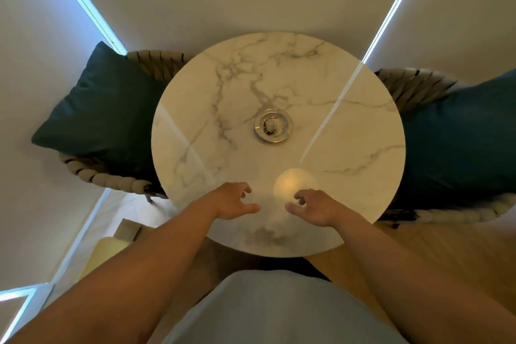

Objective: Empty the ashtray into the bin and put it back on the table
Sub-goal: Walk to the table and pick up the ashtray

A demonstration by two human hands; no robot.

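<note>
At frame centre, the ashtray [273, 126] sits on the table [349, 204], still holding ash. Left hand [233, 201] and right hand [317, 207] hover lower centre, both empty, fingers loosely spread. Grip the rim and lift level (no bin visible).

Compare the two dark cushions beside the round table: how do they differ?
The left cushion shows whole, its corner pointing up at the wall; the right cushion is cut off by the frame edge. The left one looks greener, the right one bluer. Both lie on woven chairs and tuck under the table.
</note>
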